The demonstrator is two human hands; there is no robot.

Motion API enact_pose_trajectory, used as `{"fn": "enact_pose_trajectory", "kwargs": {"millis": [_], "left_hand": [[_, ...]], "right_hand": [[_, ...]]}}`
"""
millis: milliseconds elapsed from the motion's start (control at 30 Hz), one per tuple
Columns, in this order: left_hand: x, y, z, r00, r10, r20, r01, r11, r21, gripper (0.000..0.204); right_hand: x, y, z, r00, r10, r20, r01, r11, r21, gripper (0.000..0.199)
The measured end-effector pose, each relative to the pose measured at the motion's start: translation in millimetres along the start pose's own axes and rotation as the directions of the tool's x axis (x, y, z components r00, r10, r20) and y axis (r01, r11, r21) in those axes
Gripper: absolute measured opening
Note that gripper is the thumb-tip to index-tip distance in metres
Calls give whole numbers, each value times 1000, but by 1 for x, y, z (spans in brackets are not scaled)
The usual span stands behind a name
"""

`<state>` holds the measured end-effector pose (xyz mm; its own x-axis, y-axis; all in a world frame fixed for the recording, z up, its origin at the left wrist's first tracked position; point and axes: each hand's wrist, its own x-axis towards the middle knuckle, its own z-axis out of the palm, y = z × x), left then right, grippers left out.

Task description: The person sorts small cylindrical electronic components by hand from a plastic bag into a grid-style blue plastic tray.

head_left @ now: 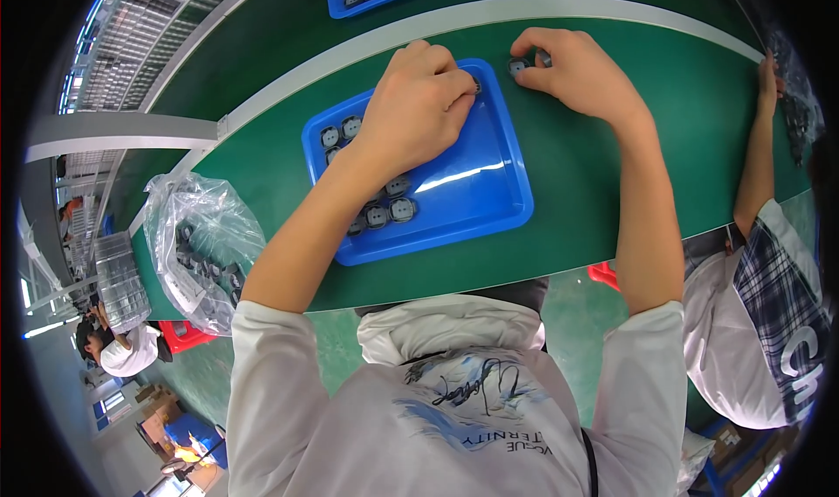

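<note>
Grey, round, hard-looking part (518, 67) pinched between the right hand's (584, 73) thumb and forefinger, beside a blue rectangular plastic tray (468, 207); left hand's (418, 104) fingers curl over the tray, grip hidden. A light, level pinch should suit.

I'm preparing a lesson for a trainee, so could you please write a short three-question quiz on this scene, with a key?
1. What is between the right hand's thumb and forefinger?
2. True or false: the clear bag lies left of the near tray.
3. The left hand is over: A) the clear bag, B) the near tray, C) the floor.

Key: 1. A grey part. 2. True. 3. B.
</note>
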<state>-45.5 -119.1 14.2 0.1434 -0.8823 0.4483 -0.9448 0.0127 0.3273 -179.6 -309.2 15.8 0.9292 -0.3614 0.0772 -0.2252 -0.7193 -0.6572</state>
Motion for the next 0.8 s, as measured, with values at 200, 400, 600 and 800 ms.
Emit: {"fn": "enact_pose_trajectory", "kwargs": {"millis": [200, 400, 600, 800], "left_hand": [[7, 0, 7, 998, 57, 3, -57, 998, 8, 6], [4, 4, 2, 997, -61, 38, 62, 998, -5, 6], [7, 5, 3, 996, -42, 74, 42, 999, 13, 6], [7, 3, -1, 996, -32, 82, 27, 998, 60, 6]], "right_hand": [[0, 10, -2, 997, -65, -38, 61, 993, -100, 21], [2, -7, 9, 989, 120, -83, -136, 964, -230, 19], [0, -7, 8, 996, 86, -5, -86, 983, -161, 16], [4, 7, 9, 999, -19, -33, 14, 989, -145, 17]]}}
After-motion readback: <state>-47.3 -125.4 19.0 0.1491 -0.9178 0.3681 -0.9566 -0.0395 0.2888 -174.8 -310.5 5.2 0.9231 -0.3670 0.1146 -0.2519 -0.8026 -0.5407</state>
